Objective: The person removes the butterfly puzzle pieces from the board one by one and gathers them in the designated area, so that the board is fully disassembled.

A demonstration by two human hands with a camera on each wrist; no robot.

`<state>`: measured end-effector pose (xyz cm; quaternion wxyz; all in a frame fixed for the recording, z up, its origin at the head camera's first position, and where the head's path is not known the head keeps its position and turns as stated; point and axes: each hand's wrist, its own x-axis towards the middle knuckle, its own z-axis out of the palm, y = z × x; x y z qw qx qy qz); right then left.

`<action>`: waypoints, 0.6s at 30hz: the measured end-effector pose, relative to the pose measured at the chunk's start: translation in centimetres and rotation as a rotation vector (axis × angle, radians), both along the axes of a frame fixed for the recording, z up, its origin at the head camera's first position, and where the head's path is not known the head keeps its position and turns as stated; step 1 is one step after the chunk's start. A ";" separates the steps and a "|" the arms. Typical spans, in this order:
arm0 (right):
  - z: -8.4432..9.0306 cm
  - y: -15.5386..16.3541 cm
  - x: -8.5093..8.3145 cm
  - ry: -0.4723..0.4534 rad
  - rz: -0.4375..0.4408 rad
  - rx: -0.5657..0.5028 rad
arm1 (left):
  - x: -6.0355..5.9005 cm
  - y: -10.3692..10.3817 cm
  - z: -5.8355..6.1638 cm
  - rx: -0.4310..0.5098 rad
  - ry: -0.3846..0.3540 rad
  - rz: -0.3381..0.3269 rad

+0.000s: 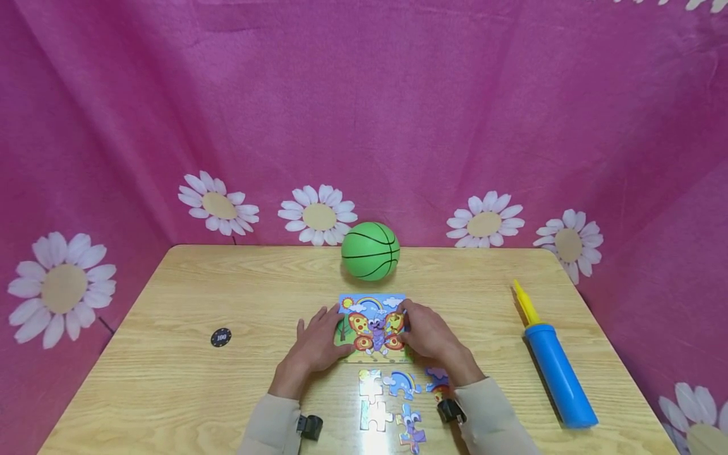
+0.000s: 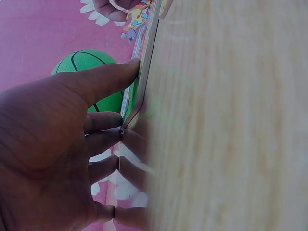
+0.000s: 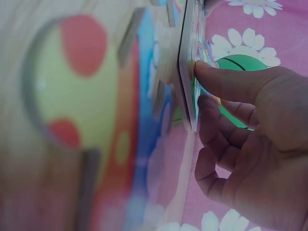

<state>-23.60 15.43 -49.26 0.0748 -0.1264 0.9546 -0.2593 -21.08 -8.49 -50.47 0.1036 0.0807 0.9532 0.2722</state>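
Pink daisy-print cloth backdrop (image 1: 398, 95), light wooden table (image 1: 170, 379), even light

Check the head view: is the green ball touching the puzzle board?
No: the green ball sits behind the puzzle board, with bare table between them.

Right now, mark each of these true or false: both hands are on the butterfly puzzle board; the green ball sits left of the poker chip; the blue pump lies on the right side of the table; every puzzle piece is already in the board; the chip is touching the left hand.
1. True: the left hand and right hand both rest on the puzzle board.
2. False: the green ball is right of the poker chip and farther back.
3. True: the blue pump lies near the table's right edge.
4. False: loose puzzle pieces lie in front of the board.
5. False: the chip lies apart from the hand.
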 end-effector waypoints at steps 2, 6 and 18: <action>0.0 0.0 0.1 -0.003 -0.004 -0.009 | 0.0 0.0 0.0 -0.001 0.003 -0.002; 0.0 -0.1 0.1 -0.005 -0.006 -0.008 | 0.0 0.0 -0.1 -0.001 0.003 0.001; 0.2 0.3 0.0 0.038 0.008 0.038 | 0.0 -0.1 0.0 0.003 -0.002 0.004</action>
